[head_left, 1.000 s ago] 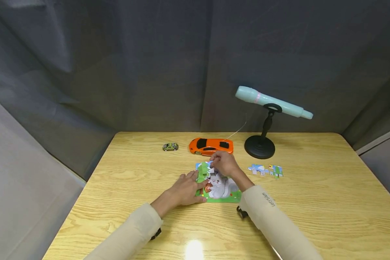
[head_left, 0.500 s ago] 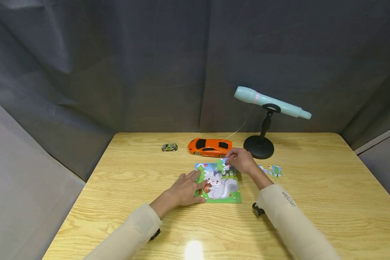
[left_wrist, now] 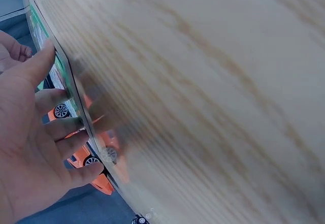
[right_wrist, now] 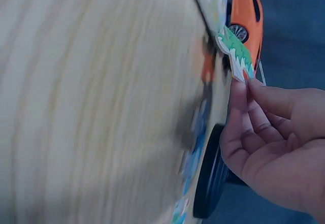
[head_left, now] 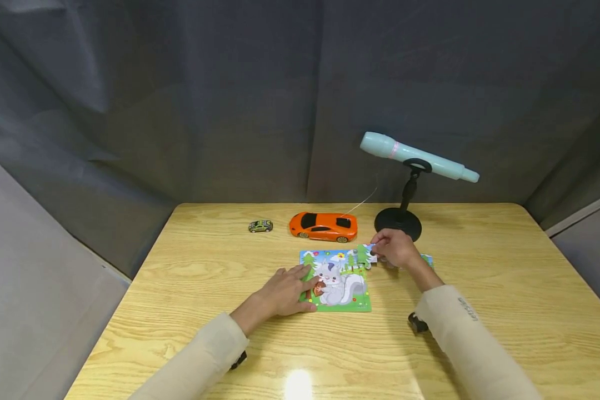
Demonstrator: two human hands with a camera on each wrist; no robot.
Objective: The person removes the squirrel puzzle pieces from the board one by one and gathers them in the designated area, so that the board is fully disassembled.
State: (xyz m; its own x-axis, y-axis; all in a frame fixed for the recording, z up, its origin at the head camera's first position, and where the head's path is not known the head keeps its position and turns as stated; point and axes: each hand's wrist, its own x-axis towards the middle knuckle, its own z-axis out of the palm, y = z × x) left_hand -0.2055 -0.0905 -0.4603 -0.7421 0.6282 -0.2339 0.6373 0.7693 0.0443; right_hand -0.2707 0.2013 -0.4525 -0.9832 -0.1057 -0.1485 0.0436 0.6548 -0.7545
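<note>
A squirrel jigsaw puzzle (head_left: 350,300) lies flat on the wooden table. My left hand (head_left: 284,291) rests on its left side, fingers spread. In the left wrist view that hand (left_wrist: 30,137) reaches along the puzzle's edge (left_wrist: 76,89). Thumb and fingertips of my right hand (head_left: 396,249) pinch a jigsaw piece (head_left: 363,254) with a green tree on it, over the puzzle's upper right corner. The right wrist view shows the piece (right_wrist: 237,51) raised and tilted in the fingertips of the right hand (right_wrist: 284,142). Another loose piece (head_left: 428,259) lies partly hidden behind the right wrist.
Behind the puzzle stands an orange toy car (head_left: 324,226) with a thin wire, and left of it a small patterned toy car (head_left: 261,226). A pale blue microphone (head_left: 415,156) lies across a stand whose round black base (head_left: 397,218) is just beyond my right hand.
My right hand has moved rightward with the pinched tree piece, from the puzzle's upper middle to its upper right corner, uncovering the squirrel's head. The left hand has stayed in place.
</note>
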